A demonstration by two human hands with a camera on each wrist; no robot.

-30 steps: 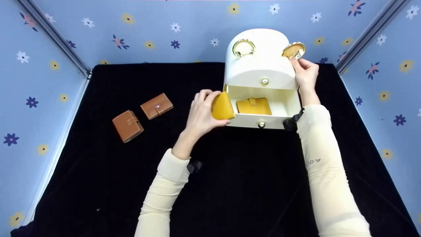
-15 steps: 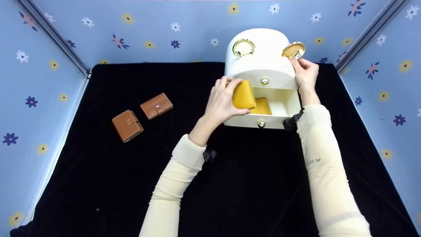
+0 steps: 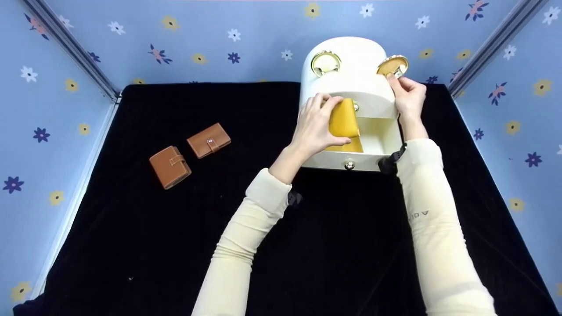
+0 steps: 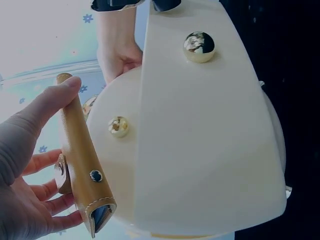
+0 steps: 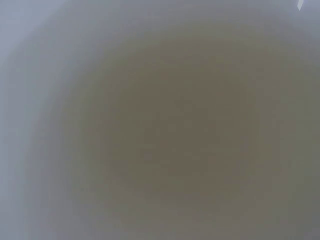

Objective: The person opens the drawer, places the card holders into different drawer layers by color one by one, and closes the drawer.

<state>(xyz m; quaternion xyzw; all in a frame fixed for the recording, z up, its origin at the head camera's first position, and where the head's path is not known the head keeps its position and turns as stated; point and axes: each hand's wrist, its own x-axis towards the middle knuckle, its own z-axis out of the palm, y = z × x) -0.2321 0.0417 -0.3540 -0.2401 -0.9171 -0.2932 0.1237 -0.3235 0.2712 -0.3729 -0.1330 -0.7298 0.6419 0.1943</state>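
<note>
In the head view my left hand [image 3: 314,125] grips a yellow wallet [image 3: 344,118] between thumb and fingers, above the pulled-out lower drawer [image 3: 373,162] of a white two-drawer box [image 3: 351,66]. The left wrist view shows the wallet [image 4: 82,150] edge-on, with a snap stud and strap. A second yellow wallet [image 3: 347,145] lies in that drawer, partly hidden by the held one and my left hand. At the box's right side my right hand [image 3: 410,98] pinches the round gold-rimmed ear [image 3: 392,66]. The right wrist view is a pale blur.
Two brown wallets, one upper [image 3: 209,141] and one lower [image 3: 170,167], lie on the black cloth [image 3: 131,237] to the left. Another gold-rimmed ear [image 3: 326,64] sits on the box's left. Blue flowered walls [image 3: 263,39] stand behind and at both sides.
My left hand has carried the yellow wallet rightward and up, from the drawer's left edge to over the drawer. My right hand has stayed at the ear.
</note>
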